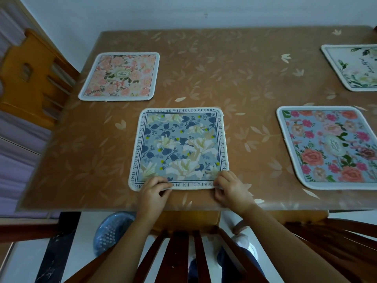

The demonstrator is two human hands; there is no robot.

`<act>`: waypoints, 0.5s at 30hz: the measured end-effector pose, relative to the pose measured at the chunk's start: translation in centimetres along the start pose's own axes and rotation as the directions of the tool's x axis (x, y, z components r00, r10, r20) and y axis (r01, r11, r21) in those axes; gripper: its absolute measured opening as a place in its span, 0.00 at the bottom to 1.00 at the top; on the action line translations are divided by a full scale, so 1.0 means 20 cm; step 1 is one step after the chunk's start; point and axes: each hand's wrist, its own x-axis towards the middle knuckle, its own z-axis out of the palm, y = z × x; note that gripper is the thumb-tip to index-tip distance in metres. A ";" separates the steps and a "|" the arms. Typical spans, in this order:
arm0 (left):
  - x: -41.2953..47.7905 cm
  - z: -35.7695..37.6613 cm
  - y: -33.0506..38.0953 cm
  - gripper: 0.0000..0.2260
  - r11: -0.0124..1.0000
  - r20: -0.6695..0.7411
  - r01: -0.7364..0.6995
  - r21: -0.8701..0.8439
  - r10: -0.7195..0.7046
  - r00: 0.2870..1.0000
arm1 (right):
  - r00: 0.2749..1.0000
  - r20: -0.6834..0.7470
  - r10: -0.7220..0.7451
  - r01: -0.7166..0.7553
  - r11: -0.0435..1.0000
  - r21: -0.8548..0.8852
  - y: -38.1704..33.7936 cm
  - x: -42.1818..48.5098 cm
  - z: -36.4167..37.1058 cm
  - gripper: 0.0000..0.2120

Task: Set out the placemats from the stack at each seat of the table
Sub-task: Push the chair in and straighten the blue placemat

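While both bare hands pinch its near edge, a square blue-grey fabric placemat with white lilies, navy leaves and a border of printed lettering (179, 149) lies flat on the brown leaf-patterned worktop (234, 64). Left hand (154, 192) grips the mat's near edge towards the left corner, thumb on top and fingers curled beneath, lifting the edge slightly. Right hand (229, 189) grips the near right corner the same way, fingers closed on the cloth.

Beyond the left hand and farther left lies a pale pink rose-print placemat with a white rim (120, 76), flat on the worktop and well apart from the held mat. To the right of the right hand lies a blue placemat with bright pink and coral flowers and an oval label (330, 148), also flat. Far beyond it, at the worktop's right end, sits a white placemat with green leaves (355, 67), partly cut off by the frame.

Beside the pink mat stands a yellow wooden chair (30, 78). Below the hands, a dark brown slatted chair back (181, 256) stands at the worktop's near edge, with a blue plastic basket (111, 231) on the floor to its left.
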 end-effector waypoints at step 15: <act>0.05 0.06 0.08 0.05 0.998 0.125 -0.014 -0.063 0.021 0.992 | 0.986 0.012 0.165 -0.164 0.986 -0.028 0.04 -0.10 -0.08 0.06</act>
